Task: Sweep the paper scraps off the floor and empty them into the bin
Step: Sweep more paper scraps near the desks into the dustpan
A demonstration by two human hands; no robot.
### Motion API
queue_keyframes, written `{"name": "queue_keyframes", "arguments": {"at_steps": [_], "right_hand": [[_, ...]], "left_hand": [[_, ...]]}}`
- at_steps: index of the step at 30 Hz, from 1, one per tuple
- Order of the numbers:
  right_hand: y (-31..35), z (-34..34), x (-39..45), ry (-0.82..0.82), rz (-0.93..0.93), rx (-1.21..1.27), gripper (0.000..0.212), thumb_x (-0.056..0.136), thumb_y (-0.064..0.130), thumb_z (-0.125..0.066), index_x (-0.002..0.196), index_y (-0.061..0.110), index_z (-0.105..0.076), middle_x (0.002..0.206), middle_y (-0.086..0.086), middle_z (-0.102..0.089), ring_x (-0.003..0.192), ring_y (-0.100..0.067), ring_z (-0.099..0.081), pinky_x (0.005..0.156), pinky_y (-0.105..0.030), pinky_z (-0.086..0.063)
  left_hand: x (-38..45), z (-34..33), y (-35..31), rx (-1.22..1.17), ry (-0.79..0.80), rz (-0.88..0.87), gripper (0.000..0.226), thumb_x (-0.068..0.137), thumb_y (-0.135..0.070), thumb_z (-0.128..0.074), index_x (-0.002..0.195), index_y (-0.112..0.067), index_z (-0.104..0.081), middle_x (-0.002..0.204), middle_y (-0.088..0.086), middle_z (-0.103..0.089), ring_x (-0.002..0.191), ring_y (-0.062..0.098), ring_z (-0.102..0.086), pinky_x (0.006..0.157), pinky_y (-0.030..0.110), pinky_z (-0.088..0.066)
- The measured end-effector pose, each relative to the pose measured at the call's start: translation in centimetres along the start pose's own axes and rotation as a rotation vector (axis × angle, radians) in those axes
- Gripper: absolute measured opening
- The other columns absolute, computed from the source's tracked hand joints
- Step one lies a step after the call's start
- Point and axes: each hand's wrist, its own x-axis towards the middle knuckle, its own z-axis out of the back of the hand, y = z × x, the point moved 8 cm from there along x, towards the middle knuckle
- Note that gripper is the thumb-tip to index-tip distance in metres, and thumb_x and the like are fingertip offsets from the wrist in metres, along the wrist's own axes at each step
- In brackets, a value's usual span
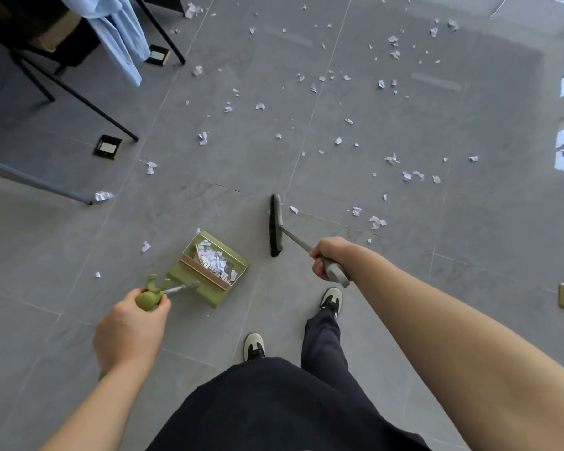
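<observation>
**Sweeping under way, dustpan partly filled**

Gripping both tools, you stand on the grey tiled floor (pixel 79 242). Your left hand (pixel 129 330) curls its fingers round the green handle top of the dustpan (pixel 209 271), which sits on the floor holding a small heap of white scraps. Your right hand (pixel 328 258) wraps round the grey handle of the broom (pixel 275 226), its black bristle head just right of the dustpan; it seems to touch the floor, though the angle leaves that unsure. Paper scraps (pixel 391 159) lie scattered ahead, mostly beyond the broom. Black table legs (pixel 79 96) stand at upper left.
</observation>
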Motion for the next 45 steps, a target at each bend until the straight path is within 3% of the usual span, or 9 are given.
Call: {"name": "queue_keyframes", "arguments": {"at_steps": [16, 25, 36, 41, 45], "right_hand": [[5.3, 23.2, -1.5, -0.144, 0.019, -0.032, 0.012, 0.093, -0.001, -0.04, 0.085, 0.009, -0.038, 0.065, -0.001, -0.034, 0.042, -0.011, -0.032, 0.042, -0.015, -0.035], [4.9, 32.1, -3.0, -0.145, 0.055, 0.225, 0.007, 0.096, 0.0, -0.038, 0.094, 0.007, -0.041, 0.065, -0.001, -0.033, 0.032, -0.009, -0.032, 0.034, -0.015, -0.034], [3.2, 34.1, -3.6, -0.213, 0.021, 0.513, 0.019, 0.096, -0.005, -0.026, 0.085, 0.007, -0.037, 0.072, -0.003, -0.031, 0.05, -0.012, -0.027, 0.032, -0.014, -0.031], [4.4, 31.4, -3.7, -0.158, -0.015, 0.653, 0.026, 0.097, -0.005, -0.023, 0.076, 0.007, -0.034, 0.065, -0.001, -0.032, 0.028, -0.008, -0.03, 0.03, -0.011, -0.03], [7.9, 28.0, -2.7, -0.115, -0.012, 0.73, 0.023, 0.097, -0.003, -0.024, 0.079, 0.008, -0.034, 0.067, -0.001, -0.031, 0.027, -0.008, -0.031, 0.031, -0.012, -0.031]], "left_hand": [[-7.0, -6.7, -21.3, -0.078, 0.009, -0.1, 0.024, 0.085, -0.032, -0.07, 0.1, -0.013, -0.071, 0.085, 0.02, -0.068, 0.076, 0.04, -0.057, 0.066, 0.037, -0.043], [-8.1, -9.3, -29.7, -0.048, 0.057, -0.223, 0.024, 0.085, -0.033, -0.069, 0.102, -0.016, -0.072, 0.085, 0.019, -0.068, 0.077, 0.04, -0.057, 0.065, 0.035, -0.042], [-6.7, -10.0, -35.2, 0.001, 0.06, -0.332, 0.028, 0.084, -0.035, -0.07, 0.106, -0.019, -0.072, 0.091, 0.02, -0.07, 0.085, 0.043, -0.06, 0.071, 0.04, -0.048], [-4.7, -9.7, -36.9, 0.012, 0.063, -0.369, 0.028, 0.084, -0.034, -0.071, 0.107, -0.018, -0.073, 0.089, 0.021, -0.069, 0.085, 0.044, -0.059, 0.071, 0.04, -0.047], [-1.8, -9.5, -38.6, 0.025, 0.085, -0.385, 0.027, 0.085, -0.034, -0.07, 0.106, -0.019, -0.073, 0.088, 0.019, -0.069, 0.085, 0.043, -0.058, 0.071, 0.04, -0.047]]}}
